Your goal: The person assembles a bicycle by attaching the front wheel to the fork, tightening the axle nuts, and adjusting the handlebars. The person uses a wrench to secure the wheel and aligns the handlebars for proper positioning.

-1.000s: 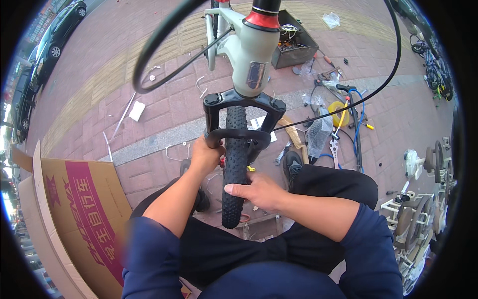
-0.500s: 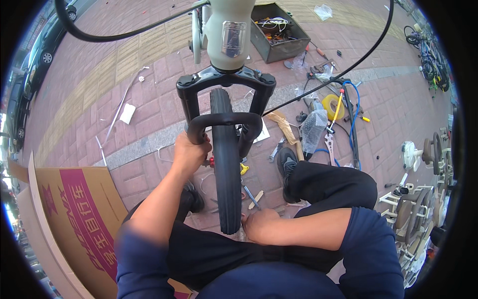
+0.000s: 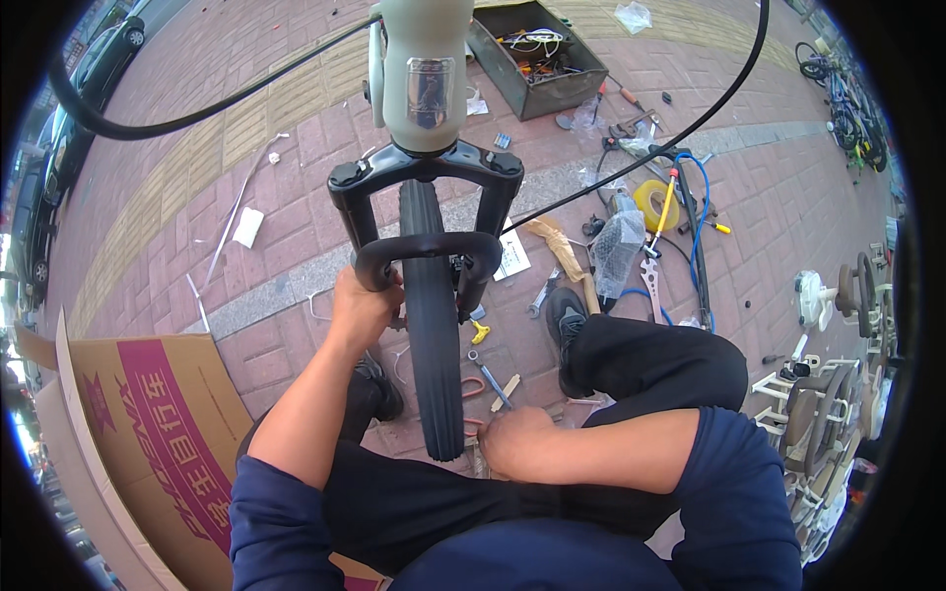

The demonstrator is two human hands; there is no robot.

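gripping the fork (image 3: 429, 244), left hand (image 3: 365, 307) flanks the tyre (image 3: 433, 364) (right hand (image 3: 516, 443): cannot tell its fingers' hold).

There are two hands (image 3: 367, 305) (image 3: 517, 443), one suspension fork (image 3: 428, 246) and one toolbox (image 3: 567, 95).

A black tyre (image 3: 431, 345) is seen edge-on near the centre of the frame, its tread blurred into lengthwise streaks; it is tilted slightly, its lower end set to the right of its upper end. It is straddled by a black fork (image 3: 429, 245), whose crown is placed above the centre and capped at both ends; the tyre is crossed in front by the fork's curved arch
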